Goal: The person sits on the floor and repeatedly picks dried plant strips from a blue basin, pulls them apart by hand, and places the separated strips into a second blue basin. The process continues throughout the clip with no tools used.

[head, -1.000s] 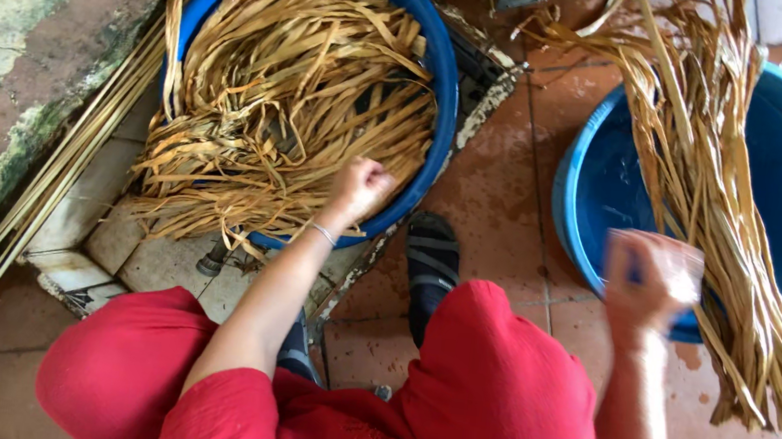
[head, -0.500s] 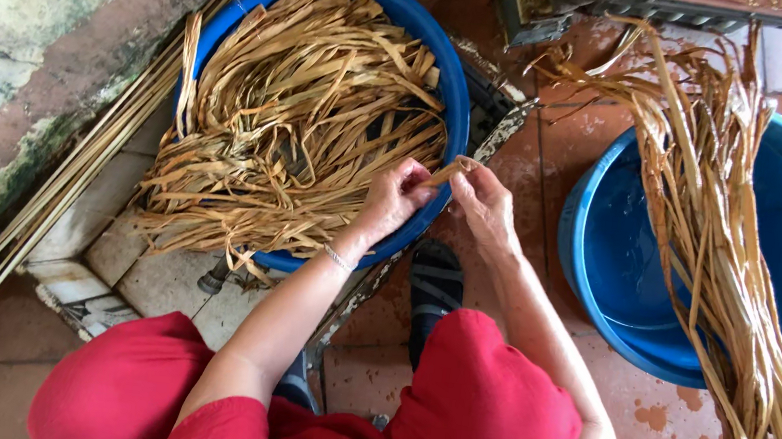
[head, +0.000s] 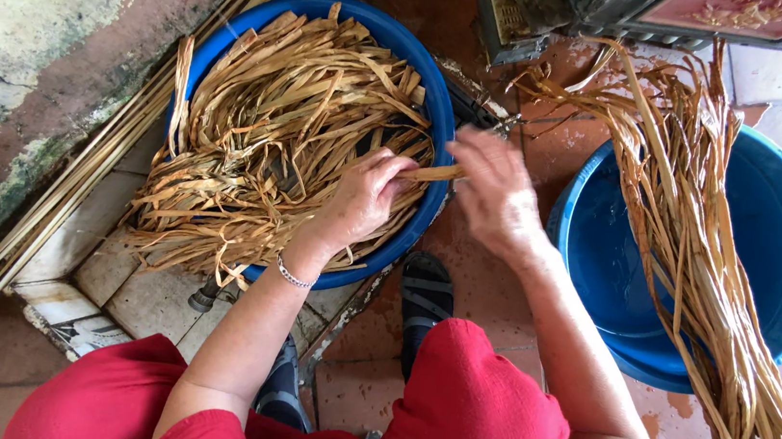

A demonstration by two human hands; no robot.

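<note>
Two hands drawing one dried tan leaf strip (head: 435,172) out over the rim of a round blue plastic basin (head: 431,93).

Left hand (head: 361,200), centre of frame, pinched closed on the strip's near end; right hand (head: 495,194) just beside it, blurred, fingers touching the strip's other end, grip not clear. Basin at upper centre heaped with tangled dry strips (head: 274,130). At right, long bundle of dried leaves (head: 698,242) draped across second blue tub (head: 776,241).

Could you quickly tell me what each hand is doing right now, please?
Left hand: closed on a flat tan dried-leaf strip over the blue round plastic basin.
Right hand: blurred, touching the same strip; grip cannot be told.
</note>
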